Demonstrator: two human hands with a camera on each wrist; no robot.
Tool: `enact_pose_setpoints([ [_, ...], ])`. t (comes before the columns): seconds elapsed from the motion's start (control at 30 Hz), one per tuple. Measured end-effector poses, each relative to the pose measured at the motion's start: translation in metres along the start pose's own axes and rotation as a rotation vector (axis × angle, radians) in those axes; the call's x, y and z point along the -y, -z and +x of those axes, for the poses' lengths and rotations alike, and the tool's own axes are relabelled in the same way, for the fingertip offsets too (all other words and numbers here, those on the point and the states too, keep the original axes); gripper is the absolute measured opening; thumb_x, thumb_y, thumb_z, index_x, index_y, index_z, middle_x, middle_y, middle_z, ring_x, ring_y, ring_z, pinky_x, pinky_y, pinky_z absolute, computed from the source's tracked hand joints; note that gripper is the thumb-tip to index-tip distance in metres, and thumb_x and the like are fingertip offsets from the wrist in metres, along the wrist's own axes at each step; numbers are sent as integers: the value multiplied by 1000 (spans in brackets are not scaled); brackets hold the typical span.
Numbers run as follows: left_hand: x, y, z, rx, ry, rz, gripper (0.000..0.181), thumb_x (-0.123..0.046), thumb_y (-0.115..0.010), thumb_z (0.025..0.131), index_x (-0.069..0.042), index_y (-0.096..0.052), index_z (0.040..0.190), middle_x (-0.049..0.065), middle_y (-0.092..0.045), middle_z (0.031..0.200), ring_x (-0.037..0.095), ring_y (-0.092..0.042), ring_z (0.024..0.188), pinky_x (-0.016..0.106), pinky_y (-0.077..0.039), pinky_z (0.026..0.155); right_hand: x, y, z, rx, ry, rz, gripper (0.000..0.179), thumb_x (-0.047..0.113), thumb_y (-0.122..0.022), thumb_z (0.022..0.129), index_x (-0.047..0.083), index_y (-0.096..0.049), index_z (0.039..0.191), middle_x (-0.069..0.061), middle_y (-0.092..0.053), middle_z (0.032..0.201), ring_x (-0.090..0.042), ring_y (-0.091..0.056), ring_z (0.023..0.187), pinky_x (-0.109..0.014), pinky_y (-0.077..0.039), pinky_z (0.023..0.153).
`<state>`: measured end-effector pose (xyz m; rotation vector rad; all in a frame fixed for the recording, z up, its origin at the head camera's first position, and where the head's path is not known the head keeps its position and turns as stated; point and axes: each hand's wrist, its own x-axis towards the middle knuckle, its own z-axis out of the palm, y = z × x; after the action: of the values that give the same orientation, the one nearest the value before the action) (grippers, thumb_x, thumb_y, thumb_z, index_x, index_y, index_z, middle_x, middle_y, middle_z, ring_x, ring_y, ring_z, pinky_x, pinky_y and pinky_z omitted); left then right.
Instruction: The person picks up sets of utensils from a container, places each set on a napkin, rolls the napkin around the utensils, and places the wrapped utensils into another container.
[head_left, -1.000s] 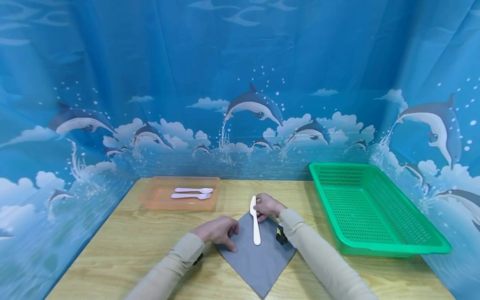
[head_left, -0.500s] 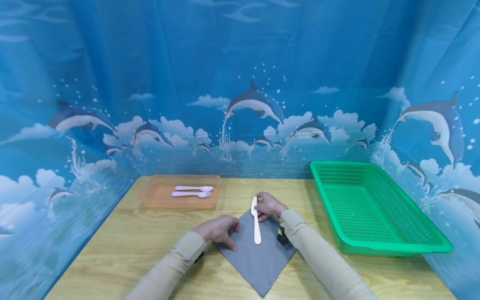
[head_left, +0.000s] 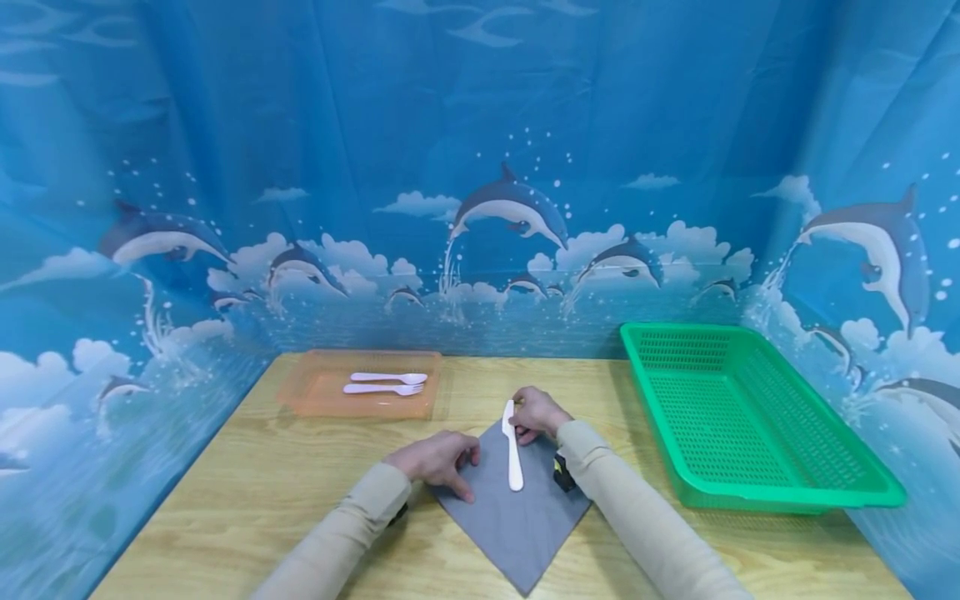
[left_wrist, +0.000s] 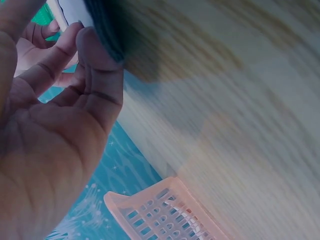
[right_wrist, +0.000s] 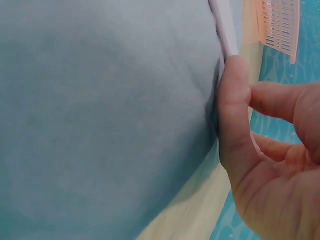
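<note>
A grey cloth napkin (head_left: 517, 517) lies as a diamond on the wooden table, with a white plastic knife (head_left: 514, 462) on it, its handle toward me. My right hand (head_left: 538, 412) pinches the knife near its blade end, over the napkin's far corner. In the right wrist view, the thumb (right_wrist: 234, 105) meets the knife's end (right_wrist: 227, 30); the exact grip is partly hidden. My left hand (head_left: 437, 460) rests at the napkin's left corner, thumb apart from the bent fingers. Up close, its fingertips (left_wrist: 100, 50) touch the napkin's dark edge (left_wrist: 106, 27).
At the back left, an orange plastic basket (head_left: 318, 400) holds a pale spoon (head_left: 382, 378) and a pale fork (head_left: 378, 388). A large green basket (head_left: 678, 467) stands on the right. A dolphin-print curtain (head_left: 480, 125) encloses the table's back and sides.
The knife has slid slightly toward me along the napkin, its blade tip now lower beside the right hand. My left hand has stayed in place.
</note>
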<state>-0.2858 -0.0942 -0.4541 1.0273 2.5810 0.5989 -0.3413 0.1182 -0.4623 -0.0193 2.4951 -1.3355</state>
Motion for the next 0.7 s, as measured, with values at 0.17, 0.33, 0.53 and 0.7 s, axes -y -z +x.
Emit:
enact_pose_setpoints([
  [0.17,1,0,1,6,3,-2,42,-25,-91,67,-11,-61,93,7,-61,77,4,-45,63,21,-39,59,-2,1,-1,10,21,-22,49,1,-64,90,-3,-46,136,-7,-55,70,-12,-54,54,-29,-56,49],
  [0.33,1,0,1,22,18,-14,42,-26,-91,68,-12,-60,93,2,-57,76,4,-45,64,20,-39,59,-2,4,-1,88,92,-170,44,17,-73,89,14,-57,129,-6,-53,77,-12,-50,52,-27,-51,44],
  [0.53,2,-1,2,29,46,-39,41,-26,-90,69,-14,-60,93,0,-55,76,5,-45,64,20,-39,58,-1,6,-6,145,193,-390,26,22,-76,87,16,-63,109,-4,-58,83,-14,-48,56,-26,-44,49],
  [0.7,1,0,1,30,47,-42,41,-25,-90,69,-14,-59,93,0,-55,76,6,-45,65,21,-39,59,0,5,-9,164,236,-446,25,21,-75,87,16,-62,108,-2,-60,88,-15,-51,67,-28,-41,58],
])
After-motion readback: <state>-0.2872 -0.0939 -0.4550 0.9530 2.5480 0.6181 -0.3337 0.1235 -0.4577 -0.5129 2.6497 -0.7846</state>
